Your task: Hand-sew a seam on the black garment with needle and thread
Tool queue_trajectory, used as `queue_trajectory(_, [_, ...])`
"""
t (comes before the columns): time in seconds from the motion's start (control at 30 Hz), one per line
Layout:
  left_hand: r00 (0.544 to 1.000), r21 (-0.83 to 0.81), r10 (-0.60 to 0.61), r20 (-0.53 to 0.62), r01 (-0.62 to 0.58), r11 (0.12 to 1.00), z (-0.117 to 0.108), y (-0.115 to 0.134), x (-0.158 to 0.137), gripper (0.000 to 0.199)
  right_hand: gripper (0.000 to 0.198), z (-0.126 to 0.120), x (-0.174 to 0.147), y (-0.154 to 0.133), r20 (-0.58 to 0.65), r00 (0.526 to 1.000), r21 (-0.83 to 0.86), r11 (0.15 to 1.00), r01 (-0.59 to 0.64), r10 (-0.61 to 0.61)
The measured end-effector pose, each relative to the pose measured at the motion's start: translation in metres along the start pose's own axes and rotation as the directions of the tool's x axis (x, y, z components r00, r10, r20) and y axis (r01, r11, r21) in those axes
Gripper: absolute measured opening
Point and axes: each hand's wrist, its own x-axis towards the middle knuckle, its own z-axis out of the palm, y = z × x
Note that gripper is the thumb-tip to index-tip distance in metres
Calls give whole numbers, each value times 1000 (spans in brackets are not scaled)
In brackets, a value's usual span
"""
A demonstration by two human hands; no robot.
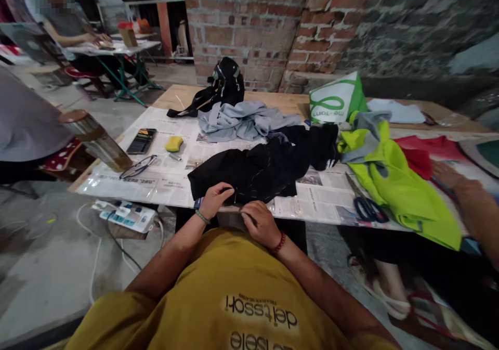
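Note:
A black garment with pale thread-like lines lies bunched across the table in front of me. My left hand, with a green bracelet at its wrist, pinches the near edge of this cloth between thumb and fingers. Just right of it, at the table's front edge, my right hand is closed with its fingertips together. Something thin and dark may be in those fingertips, too small to name. A red beaded bracelet circles that wrist.
Newspaper under clear plastic covers the table. Scissors and a yellow-green garment lie right, near another person's arm. Glasses, a phone, a yellow sponge and a flask stand left.

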Motion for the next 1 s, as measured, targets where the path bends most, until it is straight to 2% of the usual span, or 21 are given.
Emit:
queue_trajectory(0.1, [1000,42,-10,18,9,999,1,3,-2,25,17,9,-1,22,-106,989,-110,987,-118,107])
queue_trajectory(0.17, [999,77,-24,49,20,997,1,4,-2,25,19,12,-1,35,-132,981,-131,979,-156,139])
queue_trajectory(0.27, [998,88,-15,63,10,996,1,3,-3,25,21,14,-4,44,-88,986,-178,971,-159,145])
queue_trajectory(0.4, [996,78,31,84,-38,996,-1,3,-3,23,21,15,-8,41,-39,987,-226,961,-161,156])
queue_trajectory(0.57, [965,100,153,212,-177,979,0,11,-5,13,23,14,-8,39,-34,989,-237,960,-151,147])
queue_trajectory(0.67, [951,105,186,249,-217,970,0,15,-6,11,22,14,-7,40,-42,989,-249,957,-151,145])
queue_trajectory(0.73, [947,112,200,253,-234,966,0,15,-6,11,21,13,-7,38,-57,989,-214,966,-147,138])
queue_trajectory(0.9, [943,131,224,245,-262,956,-1,13,-5,13,18,3,-6,15,-139,976,4,986,-166,165])
queue_trajectory(0.97, [945,129,230,234,-265,956,-1,13,-5,14,22,3,-4,4,-52,965,89,964,-251,256])
queue_trajectory(1.0, [945,126,233,229,-266,956,-2,13,-5,14,24,4,-2,-1,30,944,145,933,-330,329])
